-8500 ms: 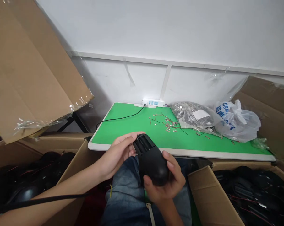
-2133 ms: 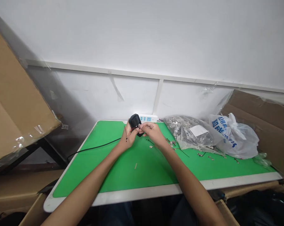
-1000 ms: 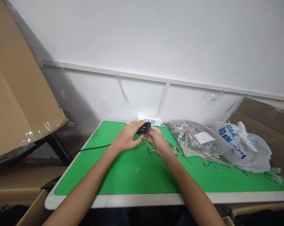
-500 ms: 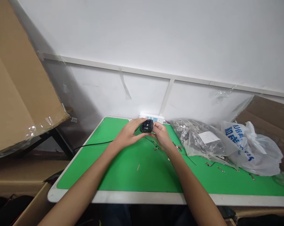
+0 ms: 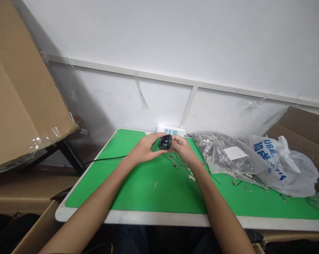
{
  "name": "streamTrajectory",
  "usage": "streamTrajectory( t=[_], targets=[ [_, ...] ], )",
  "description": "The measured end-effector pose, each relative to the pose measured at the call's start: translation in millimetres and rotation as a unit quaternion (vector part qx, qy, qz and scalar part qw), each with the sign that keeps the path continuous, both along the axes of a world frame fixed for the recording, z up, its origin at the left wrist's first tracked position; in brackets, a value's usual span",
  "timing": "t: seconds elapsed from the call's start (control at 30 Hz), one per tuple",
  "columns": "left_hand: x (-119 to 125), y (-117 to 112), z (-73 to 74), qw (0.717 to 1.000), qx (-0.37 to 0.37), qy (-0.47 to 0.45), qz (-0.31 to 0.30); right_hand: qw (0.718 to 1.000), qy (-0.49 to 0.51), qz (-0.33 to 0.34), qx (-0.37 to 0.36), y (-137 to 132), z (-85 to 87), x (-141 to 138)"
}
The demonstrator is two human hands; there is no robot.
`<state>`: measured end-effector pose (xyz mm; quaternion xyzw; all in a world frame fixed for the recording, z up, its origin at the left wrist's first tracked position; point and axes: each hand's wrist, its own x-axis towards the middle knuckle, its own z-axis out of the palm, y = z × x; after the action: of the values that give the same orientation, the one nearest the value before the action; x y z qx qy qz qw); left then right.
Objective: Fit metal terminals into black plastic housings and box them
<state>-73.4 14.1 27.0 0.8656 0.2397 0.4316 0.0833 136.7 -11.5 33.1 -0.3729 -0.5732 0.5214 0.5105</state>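
A small black plastic device (image 5: 165, 141) with thin red and black wires hanging from it is held above the far part of the green table mat (image 5: 138, 187). My left hand (image 5: 145, 150) grips its left side with curled fingers. My right hand (image 5: 182, 148) closes on its right side, fingers pinched near the wires. Small metal terminals (image 5: 191, 175) lie on the mat just under my right wrist.
A white power strip (image 5: 172, 131) sits at the wall with a black cable (image 5: 106, 159) running left. A clear bag of metal parts (image 5: 223, 157) and a white printed bag (image 5: 283, 164) lie at right. Cardboard boxes (image 5: 19, 102) stand on both sides.
Since a second ago both hands kept hold of the black device and turned it a little; the view shifted slightly. Much earlier the device was held over my lap.
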Motion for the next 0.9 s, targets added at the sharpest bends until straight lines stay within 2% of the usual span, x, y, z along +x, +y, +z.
streamTrajectory(
  t=[0.27,0.43,0.73,0.9],
  targets=[
    [3,1,-2.3,1.000,0.006,0.003,-0.021,1.000,-0.008,0.010,-0.001,3,-4.7,8],
    [6,-3,0.4,0.999,0.027,0.010,-0.035,1.000,0.019,-0.017,-0.017,3,-5.2,2],
    [15,-6,-12.4,0.999,-0.004,-0.041,-0.013,0.998,0.050,0.004,-0.044,-3,-3.4,-11],
    [13,-6,-13.1,0.998,-0.051,-0.041,0.005,0.998,0.052,0.002,-0.047,-4,-4.0,-13]
  ],
)
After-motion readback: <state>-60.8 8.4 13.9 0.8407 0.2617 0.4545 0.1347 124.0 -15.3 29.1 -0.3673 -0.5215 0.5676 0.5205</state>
